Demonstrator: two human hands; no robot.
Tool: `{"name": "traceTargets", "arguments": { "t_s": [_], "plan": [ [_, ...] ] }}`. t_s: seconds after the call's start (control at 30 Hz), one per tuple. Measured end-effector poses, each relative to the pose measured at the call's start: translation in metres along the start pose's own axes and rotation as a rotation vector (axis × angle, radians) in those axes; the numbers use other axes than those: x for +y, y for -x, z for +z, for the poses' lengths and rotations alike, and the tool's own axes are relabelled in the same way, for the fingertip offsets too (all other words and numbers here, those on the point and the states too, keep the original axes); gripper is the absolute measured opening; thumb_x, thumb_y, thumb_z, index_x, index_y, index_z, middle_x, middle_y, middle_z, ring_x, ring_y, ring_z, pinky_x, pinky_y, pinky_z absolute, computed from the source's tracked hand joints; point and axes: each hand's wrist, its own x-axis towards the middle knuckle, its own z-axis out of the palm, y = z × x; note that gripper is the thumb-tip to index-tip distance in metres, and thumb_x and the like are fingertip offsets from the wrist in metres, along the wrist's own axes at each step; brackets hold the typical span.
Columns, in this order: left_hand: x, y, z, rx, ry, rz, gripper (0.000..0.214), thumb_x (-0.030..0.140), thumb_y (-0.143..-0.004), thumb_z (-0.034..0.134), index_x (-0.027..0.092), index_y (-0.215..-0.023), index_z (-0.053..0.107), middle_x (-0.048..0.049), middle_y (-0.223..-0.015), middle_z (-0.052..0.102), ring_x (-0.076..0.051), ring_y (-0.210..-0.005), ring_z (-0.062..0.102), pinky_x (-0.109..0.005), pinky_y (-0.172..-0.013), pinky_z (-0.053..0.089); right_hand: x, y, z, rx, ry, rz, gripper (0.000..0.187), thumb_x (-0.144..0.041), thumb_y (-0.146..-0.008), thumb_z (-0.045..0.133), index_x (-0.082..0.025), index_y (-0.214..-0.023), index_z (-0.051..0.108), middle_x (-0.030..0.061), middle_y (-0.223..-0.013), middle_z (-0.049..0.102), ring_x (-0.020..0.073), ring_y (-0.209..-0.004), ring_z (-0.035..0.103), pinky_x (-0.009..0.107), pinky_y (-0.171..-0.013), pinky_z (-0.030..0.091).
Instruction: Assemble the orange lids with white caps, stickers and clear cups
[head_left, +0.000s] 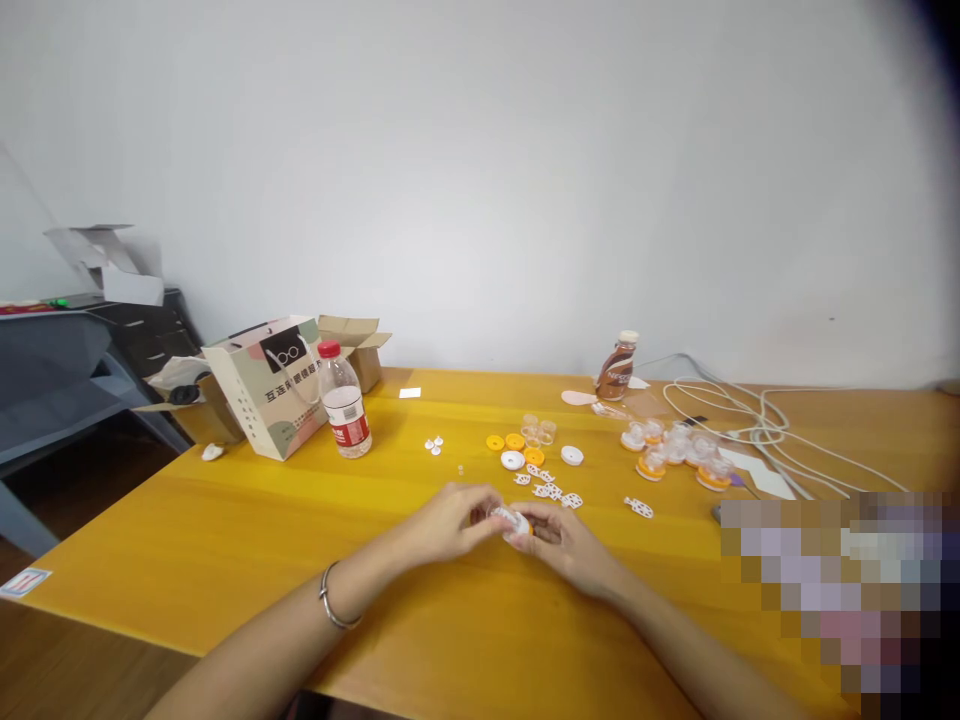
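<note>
Between both hands, just above the table's near middle, is a small round plastic piece, white and clear with an orange edge. My left hand pinches it from the left, and my right hand grips it from the right. Fingers hide part of it. Just beyond lie white perforated flat pieces, orange discs, white discs and clear cups. Farther left sit small white pegged pieces. A tiny clear part rests near my left hand.
At left stand a paper bag, a water bottle and a cardboard box. To the right are clear-domed orange and white assemblies, a brown bottle and loose white cables. A pixelated patch covers the lower right.
</note>
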Motion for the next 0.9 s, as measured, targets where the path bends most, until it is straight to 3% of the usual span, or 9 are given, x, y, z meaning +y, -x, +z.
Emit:
{"name": "traceTargets", "arguments": {
  "t_s": [0.1, 0.2, 0.3, 0.37, 0.47, 0.5, 0.57, 0.77, 0.9],
  "plan": [
    [0.005, 0.001, 0.005, 0.024, 0.001, 0.079, 0.027, 0.035, -0.085, 0.042, 0.015, -0.096, 0.055, -0.0044, -0.085, 0.060, -0.012, -0.074, 0.053, -0.022, -0.069, 0.041, -0.007, 0.004, 0.002, -0.064, -0.011, 0.022, 0.031, -0.035, -0.074, 0.059, -0.019, -0.101, 0.060, 0.0029, -0.091, 0.063, 0.0212, -0.085, 0.057, 0.033, -0.079, 0.044],
    [0.005, -0.002, 0.004, 0.063, 0.056, 0.049, 0.028, 0.036, -0.087, 0.038, 0.017, -0.101, 0.054, -0.0039, -0.089, 0.061, -0.013, -0.078, 0.054, -0.022, -0.071, 0.042, -0.006, -0.003, 0.000, -0.023, -0.035, 0.002, 0.032, -0.038, -0.073, 0.058, -0.019, -0.099, 0.060, 0.0028, -0.090, 0.064, 0.0210, -0.086, 0.057, 0.034, -0.079, 0.044],
    [-0.011, -0.009, -0.002, 0.217, 0.101, -0.019, 0.031, 0.034, -0.089, 0.032, 0.019, -0.108, 0.051, -0.0031, -0.092, 0.060, -0.013, -0.082, 0.055, -0.023, -0.073, 0.042, 0.003, -0.013, -0.017, 0.199, -0.064, -0.013, 0.036, -0.040, -0.069, 0.062, -0.019, -0.098, 0.058, 0.0052, -0.093, 0.065, 0.0219, -0.090, 0.058, 0.035, -0.082, 0.043],
    [-0.033, -0.012, -0.011, 0.365, 0.059, -0.088, 0.030, 0.031, -0.089, 0.030, 0.020, -0.108, 0.050, -0.0028, -0.090, 0.061, -0.014, -0.083, 0.055, -0.024, -0.075, 0.043, 0.011, -0.017, -0.039, 0.444, -0.010, 0.000, 0.039, -0.044, -0.066, 0.062, -0.019, -0.095, 0.056, 0.0070, -0.091, 0.066, 0.0228, -0.087, 0.060, 0.034, -0.078, 0.045],
    [-0.073, -0.014, -0.026, 0.512, -0.229, -0.201, 0.026, 0.022, -0.087, 0.035, 0.018, -0.104, 0.053, -0.0052, -0.095, 0.060, -0.017, -0.091, 0.053, -0.029, -0.081, 0.040, 0.024, -0.015, -0.081, 0.701, 0.370, 0.065, 0.037, -0.048, -0.069, 0.054, -0.016, -0.090, 0.055, 0.0086, -0.088, 0.065, 0.0236, -0.081, 0.060, 0.034, -0.070, 0.046],
    [-0.085, -0.014, -0.030, 0.493, -0.359, -0.226, 0.026, 0.020, -0.085, 0.036, 0.017, -0.103, 0.054, -0.0064, -0.097, 0.060, -0.019, -0.093, 0.051, -0.032, -0.084, 0.039, 0.028, -0.013, -0.094, 0.769, 0.549, 0.094, 0.036, -0.047, -0.070, 0.052, -0.016, -0.088, 0.056, 0.0092, -0.086, 0.064, 0.0240, -0.080, 0.059, 0.035, -0.069, 0.045],
    [-0.104, -0.014, -0.033, 0.465, -0.415, -0.240, 0.024, 0.018, -0.082, 0.042, 0.017, -0.100, 0.058, -0.0085, -0.098, 0.059, -0.021, -0.094, 0.050, -0.035, -0.085, 0.037, 0.035, -0.009, -0.114, 0.872, 0.946, 0.163, 0.037, -0.048, -0.068, 0.052, -0.014, -0.082, 0.058, 0.0116, -0.085, 0.061, 0.0266, -0.084, 0.056, 0.037, -0.073, 0.043],
    [-0.119, -0.017, -0.023, 0.384, -0.450, -0.202, 0.017, 0.024, -0.081, 0.049, 0.022, -0.089, 0.064, -0.0061, -0.097, 0.059, -0.021, -0.092, 0.049, -0.034, -0.083, 0.037, 0.046, -0.003, -0.132, 0.891, 1.344, 0.375, 0.041, -0.048, -0.071, 0.047, -0.013, -0.089, 0.061, 0.0160, -0.094, 0.054, 0.0333, -0.091, 0.048, 0.043, -0.073, 0.037],
    [-0.119, -0.023, -0.018, 0.406, -0.447, -0.198, 0.015, 0.018, -0.080, 0.048, 0.018, -0.078, 0.063, -0.0068, -0.088, 0.059, -0.021, -0.088, 0.048, -0.033, -0.079, 0.037, 0.044, -0.002, -0.131, 0.876, 1.417, 0.464, 0.042, -0.047, -0.072, 0.046, -0.014, -0.093, 0.061, 0.0161, -0.096, 0.053, 0.0333, -0.092, 0.046, 0.043, -0.073, 0.036]
  ]
}}
